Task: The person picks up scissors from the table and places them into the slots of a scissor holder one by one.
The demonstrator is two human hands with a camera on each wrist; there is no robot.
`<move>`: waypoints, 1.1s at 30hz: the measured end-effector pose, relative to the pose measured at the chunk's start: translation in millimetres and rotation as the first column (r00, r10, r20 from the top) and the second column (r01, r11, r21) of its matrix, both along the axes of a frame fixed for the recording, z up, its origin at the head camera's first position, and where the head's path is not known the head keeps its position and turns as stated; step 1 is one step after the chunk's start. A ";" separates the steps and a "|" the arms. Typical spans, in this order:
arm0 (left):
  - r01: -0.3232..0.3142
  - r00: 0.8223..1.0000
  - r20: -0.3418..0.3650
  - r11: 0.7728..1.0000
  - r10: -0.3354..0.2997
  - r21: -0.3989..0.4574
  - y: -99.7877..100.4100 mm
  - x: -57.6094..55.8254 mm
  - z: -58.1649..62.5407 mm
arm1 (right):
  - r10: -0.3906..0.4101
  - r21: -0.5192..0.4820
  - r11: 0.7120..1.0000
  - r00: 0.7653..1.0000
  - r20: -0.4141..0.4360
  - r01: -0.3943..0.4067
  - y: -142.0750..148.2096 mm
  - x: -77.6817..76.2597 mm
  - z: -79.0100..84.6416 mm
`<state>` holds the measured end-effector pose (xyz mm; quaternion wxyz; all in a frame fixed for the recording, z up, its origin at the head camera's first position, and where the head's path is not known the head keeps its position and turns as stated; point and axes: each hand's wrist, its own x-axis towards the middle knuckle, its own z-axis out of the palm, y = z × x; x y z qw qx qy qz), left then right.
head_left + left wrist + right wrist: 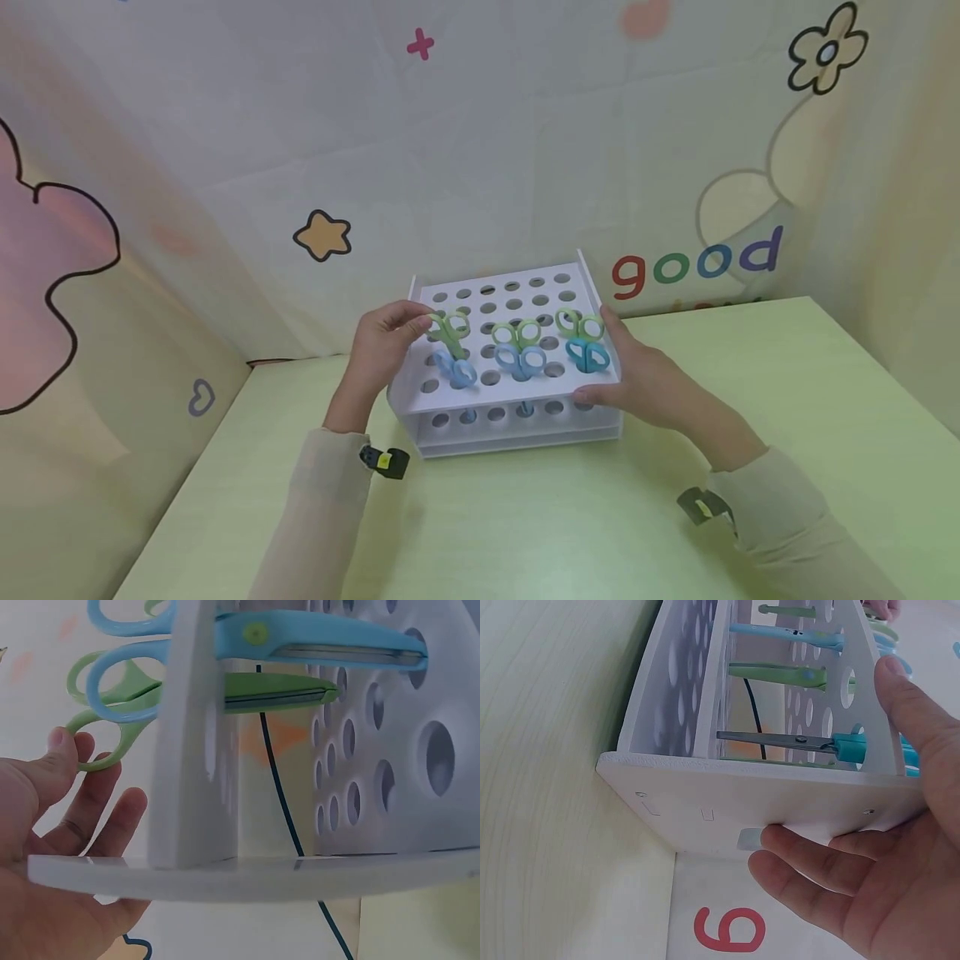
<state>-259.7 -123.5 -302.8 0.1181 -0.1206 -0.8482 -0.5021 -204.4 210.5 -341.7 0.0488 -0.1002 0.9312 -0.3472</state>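
Observation:
A white rack (480, 403) with rows of round holes stands on the table, several pairs of scissors hanging in it by their handles. My left hand (381, 337) pinches a handle loop of the left green scissors (453, 337); in the left wrist view their blade (281, 694) points into the rack. Just in front sit light blue scissors (454, 368). Green scissors (517, 335) and light blue scissors (520, 361) occupy the middle. At right are green scissors (580, 325) and teal scissors (587, 356). My right hand (654, 385) holds the rack's right end, thumb on its front, fingers against the side panel (810, 799).
The pale green table (525, 525) extends around the rack. Behind it hangs a printed cloth (465, 183) with a star, flowers and the word "good". Dark straps (386, 461) sit at both wrists.

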 end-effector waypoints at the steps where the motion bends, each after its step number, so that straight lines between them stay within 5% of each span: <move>1: -0.007 1.000 0.003 1.000 0.007 -0.012 0.7 0.1 -0.3 | 0.001 0.000 1.000 1.000 -0.002 -0.001 -0.1 0.0 0.3; 20: -0.013 0.999 0.035 0.977 0.021 -0.212 5.0 0.7 -7.8 | 0.005 0.014 1.000 1.000 -0.005 -0.005 -2.0 0.0 3.7; 33: -0.003 0.998 0.059 0.983 0.014 -0.184 5.2 2.9 -10.8 | 0.006 0.012 1.000 1.000 0.001 -0.006 -0.4 1.0 3.5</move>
